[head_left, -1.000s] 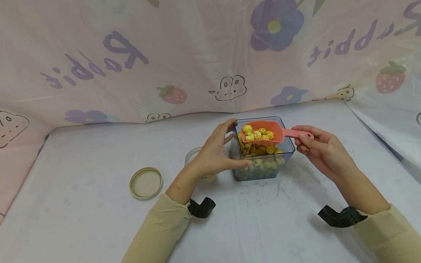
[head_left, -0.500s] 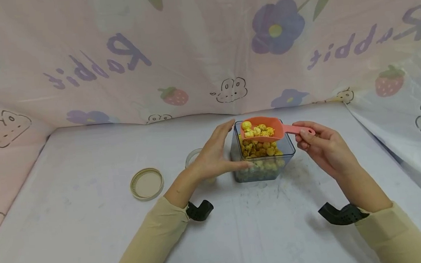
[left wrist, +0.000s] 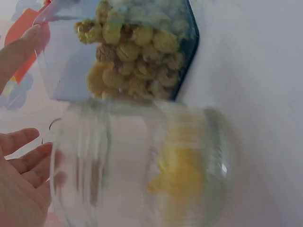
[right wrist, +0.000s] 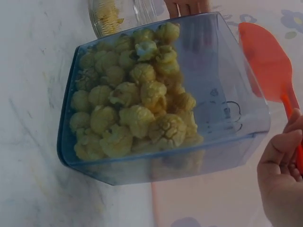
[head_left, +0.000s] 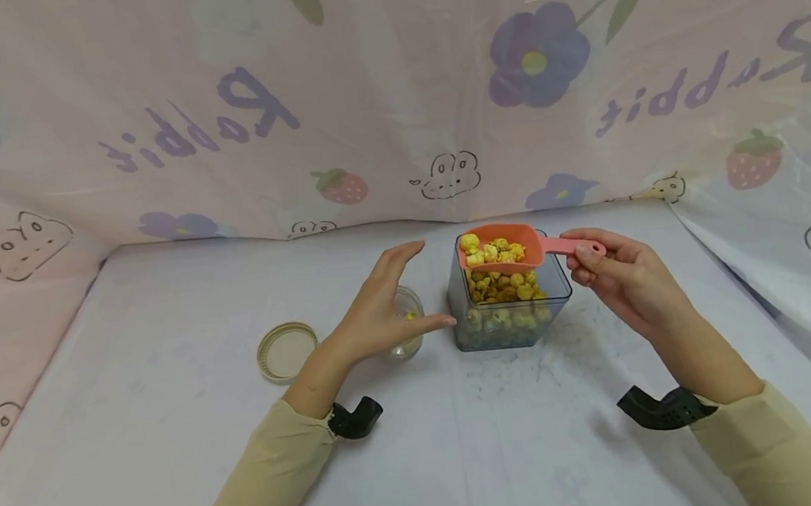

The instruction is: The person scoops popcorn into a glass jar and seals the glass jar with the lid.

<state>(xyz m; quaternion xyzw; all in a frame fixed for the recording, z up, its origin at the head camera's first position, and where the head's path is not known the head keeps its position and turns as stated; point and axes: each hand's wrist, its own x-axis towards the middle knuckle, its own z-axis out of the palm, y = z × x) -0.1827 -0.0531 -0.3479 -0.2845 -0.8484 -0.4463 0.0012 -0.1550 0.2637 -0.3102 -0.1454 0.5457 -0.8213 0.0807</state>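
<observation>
As my right hand [head_left: 625,279] pinched the coral plastic scoop [head_left: 532,246] above the bluish transparent box [head_left: 552,279] of yellow popcorn [head_left: 508,285], my left hand [head_left: 373,311] stood wide beside the round glass jar [left wrist: 135,161]: scoop loaded, emptying apparently remained.

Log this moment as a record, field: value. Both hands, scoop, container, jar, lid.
left hand: thumb and fingers apart, by jar; contact unclear
right hand: grips scoop by its handle
scoop: orange, loaded with popcorn, above container
container: clear, uncovered, partly filled with popcorn
jar: glass, upright, uncovered, yellow pieces at bottom
lid: round, on table, left of jar
</observation>
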